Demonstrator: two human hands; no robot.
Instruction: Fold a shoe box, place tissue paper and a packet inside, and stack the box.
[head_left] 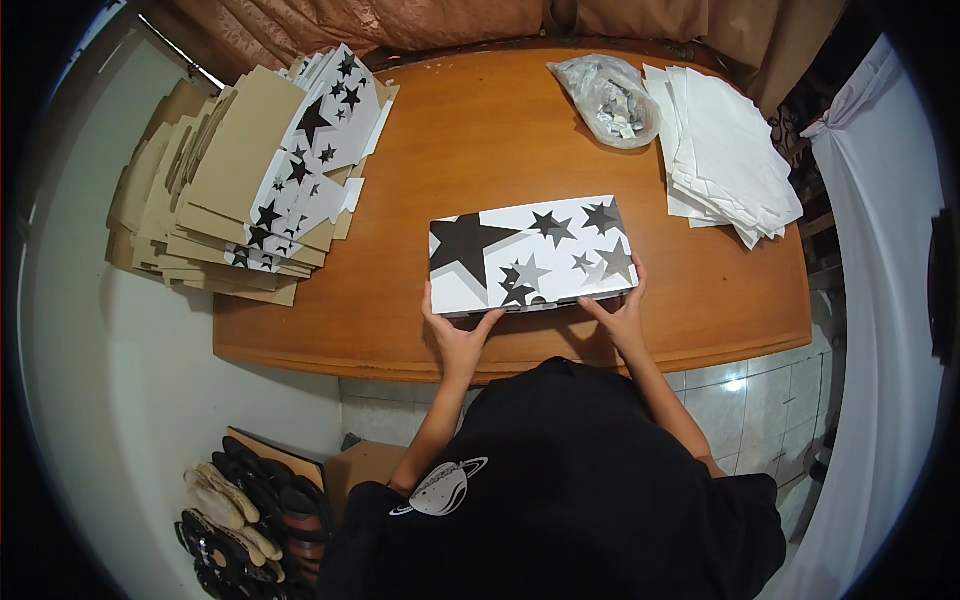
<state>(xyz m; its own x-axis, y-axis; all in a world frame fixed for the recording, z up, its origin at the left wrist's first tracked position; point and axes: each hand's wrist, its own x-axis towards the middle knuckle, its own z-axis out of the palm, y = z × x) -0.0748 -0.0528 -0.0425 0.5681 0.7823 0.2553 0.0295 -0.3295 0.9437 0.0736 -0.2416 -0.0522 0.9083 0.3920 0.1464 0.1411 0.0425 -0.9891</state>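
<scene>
Nearest the camera is a black short-sleeved shirt (570, 490) with a white ringed-planet print, worn by the person whose bare forearms reach up to a brown, glossy wooden counter (460, 130). Near the counter's front edge, a little right of its middle, is a closed rectangular white cardboard box (545, 255) printed with black and grey stars, its long side facing the person. The left hand (460, 345) holds the box's near left corner, fingers along the short end and thumb at the front edge. The right hand (625, 325) grips the near right corner in the same way. The fingers of both hands are spread around their corners; the underside of the box is hidden.

At the counter's left end leans a tall, uneven stack of flattened brown cardboard pieces (240, 150), some showing white, star-printed faces. Toward the far right sits a clear plastic bag (605, 100) with crumpled grey and white bits inside, just beside a loose pile of white paper sheets (730, 150). A shiny brown curtain (450, 25) hangs behind. Low on the left, black, tan and brown shoes (250, 510) are heaped together.
</scene>
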